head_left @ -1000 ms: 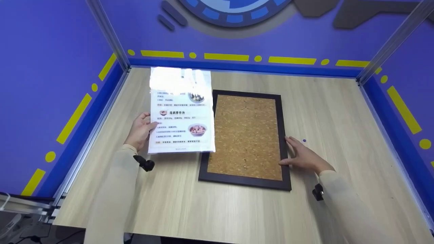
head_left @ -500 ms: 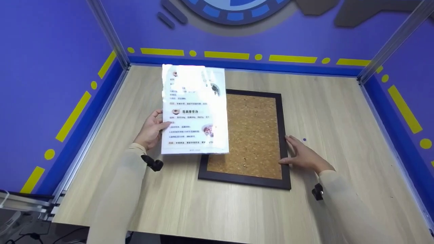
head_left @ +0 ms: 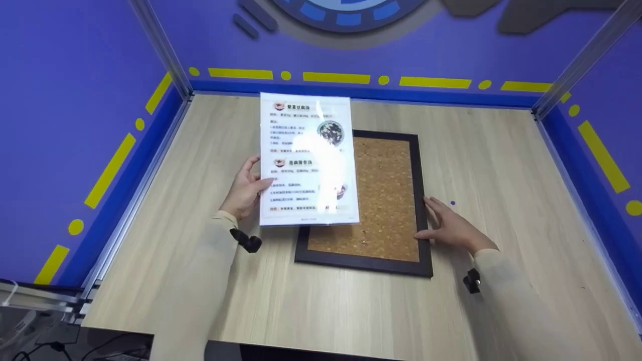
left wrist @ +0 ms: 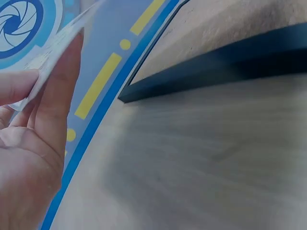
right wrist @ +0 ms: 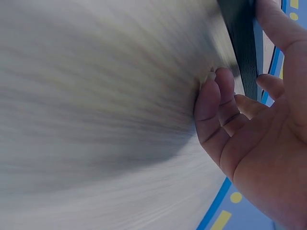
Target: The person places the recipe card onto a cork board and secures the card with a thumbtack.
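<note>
My left hand (head_left: 243, 193) pinches the left edge of a printed sheet (head_left: 281, 200) with a glossy surface, thumb in front and fingers behind. Two recipes with photos of bowls are printed on it, partly washed out by glare. The sheet is held up above the table and overlaps the left part of a dark-framed cork board (head_left: 386, 200) in the head view. At the board's right border, my right hand (head_left: 454, 228) holds on with its thumb over the frame and fingertips along the outer side. In the right wrist view, other fingers (right wrist: 208, 103) curl close to the tabletop.
The board lies flat on a pale wood-grain table (head_left: 351, 311). A small purple dot (head_left: 453, 203) marks the tabletop right of the board. Blue panels (head_left: 451, 55) with yellow dashes border the back and both sides, joined by metal posts (head_left: 163, 50).
My left hand has carried the sheet rightward, so it covers more of the cork board. The glare has shifted down the page, uncovering the upper recipe. My right hand keeps its place on the frame.
</note>
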A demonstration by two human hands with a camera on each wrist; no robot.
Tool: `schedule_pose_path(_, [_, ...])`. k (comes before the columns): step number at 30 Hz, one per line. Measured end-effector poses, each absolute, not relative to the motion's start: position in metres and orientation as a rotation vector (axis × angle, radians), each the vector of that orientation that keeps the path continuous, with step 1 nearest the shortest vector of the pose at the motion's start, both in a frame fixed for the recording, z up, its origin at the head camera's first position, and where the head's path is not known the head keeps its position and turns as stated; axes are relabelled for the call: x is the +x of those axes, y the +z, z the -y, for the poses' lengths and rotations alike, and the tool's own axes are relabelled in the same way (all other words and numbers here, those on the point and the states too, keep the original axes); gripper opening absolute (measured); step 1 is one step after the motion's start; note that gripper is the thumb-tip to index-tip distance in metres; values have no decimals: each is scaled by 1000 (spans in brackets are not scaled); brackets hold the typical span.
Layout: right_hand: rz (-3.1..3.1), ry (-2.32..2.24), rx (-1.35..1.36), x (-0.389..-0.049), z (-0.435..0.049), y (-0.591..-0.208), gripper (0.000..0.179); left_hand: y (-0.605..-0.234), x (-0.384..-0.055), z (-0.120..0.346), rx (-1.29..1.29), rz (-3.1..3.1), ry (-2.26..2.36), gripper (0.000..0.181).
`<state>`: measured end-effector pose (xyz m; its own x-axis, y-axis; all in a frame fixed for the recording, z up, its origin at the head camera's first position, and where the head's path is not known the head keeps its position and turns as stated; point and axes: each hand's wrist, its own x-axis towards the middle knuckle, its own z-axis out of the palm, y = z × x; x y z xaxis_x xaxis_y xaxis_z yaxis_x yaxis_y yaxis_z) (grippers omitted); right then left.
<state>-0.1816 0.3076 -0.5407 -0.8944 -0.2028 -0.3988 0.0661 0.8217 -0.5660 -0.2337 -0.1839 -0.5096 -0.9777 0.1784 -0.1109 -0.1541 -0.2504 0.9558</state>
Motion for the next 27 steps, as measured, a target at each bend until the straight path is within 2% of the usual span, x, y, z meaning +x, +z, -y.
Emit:
schedule_pose_path(20, [-2542,-866,-110,-182,-310,-542,117,-535,-239,113,-13,-1780,2247,59])
schedule_pose_path(27, [-2562,-823,-87,-182,-310,-544,121,-546,-235,90,-10,-1818,2191,63])
